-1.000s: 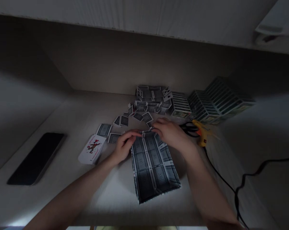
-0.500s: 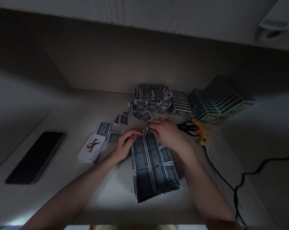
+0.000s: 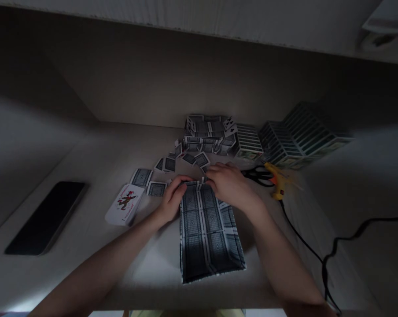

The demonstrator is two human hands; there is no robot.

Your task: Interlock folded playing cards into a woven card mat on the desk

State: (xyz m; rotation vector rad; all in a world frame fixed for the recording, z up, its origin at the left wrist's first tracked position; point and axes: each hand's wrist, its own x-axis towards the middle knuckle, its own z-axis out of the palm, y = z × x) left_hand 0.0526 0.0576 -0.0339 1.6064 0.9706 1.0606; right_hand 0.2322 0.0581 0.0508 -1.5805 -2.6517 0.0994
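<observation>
A long box-like piece made of joined playing cards (image 3: 204, 233), patterned dark blue and white, lies on the table in front of me. My left hand (image 3: 173, 198) grips its far left corner, thumb on the near side and fingers behind the rim. At the far right corner, my right hand (image 3: 228, 184) has its curled fingers on the far edge; the fingertips are partly hidden. Cut card pieces (image 3: 169, 164) lie scattered just beyond my hands. To the left sits a card stack with a joker on top (image 3: 124, 204), beside another face-down card (image 3: 141, 177).
A black phone (image 3: 46, 218) lies at the left. Behind stand a card structure (image 3: 209, 130) and green striped card stacks (image 3: 285, 141). Black scissors (image 3: 259, 176) and a yellow glue gun (image 3: 278, 181) with a black cable (image 3: 324, 262) are at the right.
The card piece has turned slightly, its near end shifting left. My left fingers have moved from its top edge to behind the rim; my right hand stays almost in place.
</observation>
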